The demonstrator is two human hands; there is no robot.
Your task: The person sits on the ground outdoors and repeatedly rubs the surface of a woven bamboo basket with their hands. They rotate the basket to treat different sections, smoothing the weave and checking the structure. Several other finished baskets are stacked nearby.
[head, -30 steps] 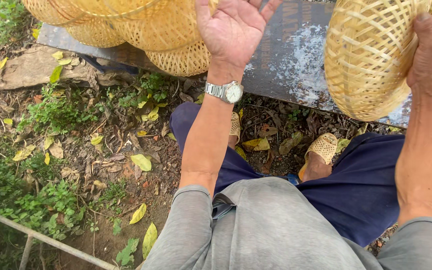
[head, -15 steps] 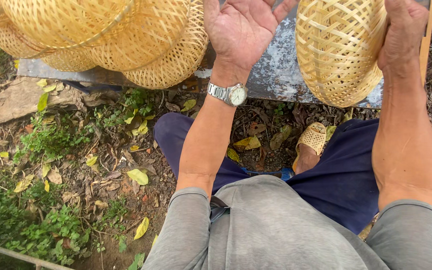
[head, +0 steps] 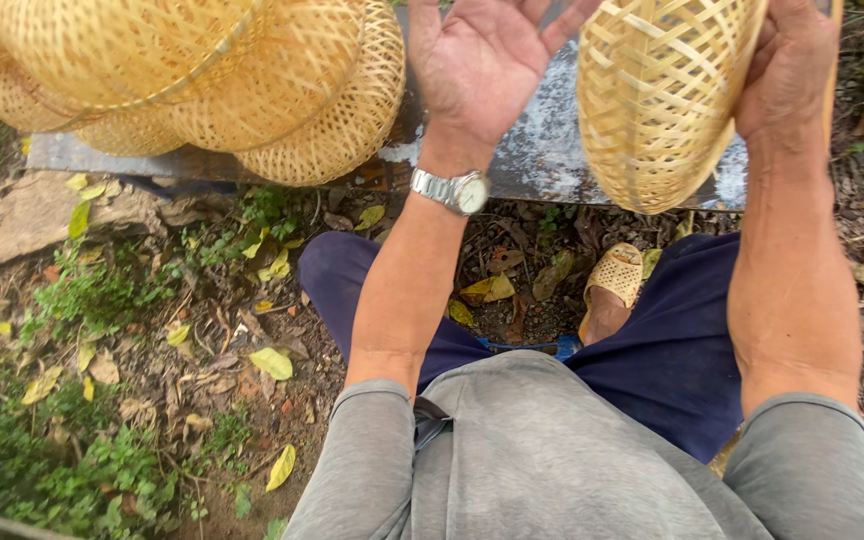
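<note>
I wear a grey shirt point(head: 552, 460) of soft, plain cloth, its sleeves pushed up and bunched in folds just below each elbow, so both forearms are bare. On my left wrist sits a silver metal wristwatch point(head: 450, 190) with a linked band and a round pale dial. My left hand point(head: 487, 60) and right hand point(head: 792, 70) carry no rings or gloves. My trousers point(head: 672, 360) are dark navy and loose. On the one foot that shows I have a tan woven-pattern slipper point(head: 615, 275) with a closed, perforated toe.
</note>
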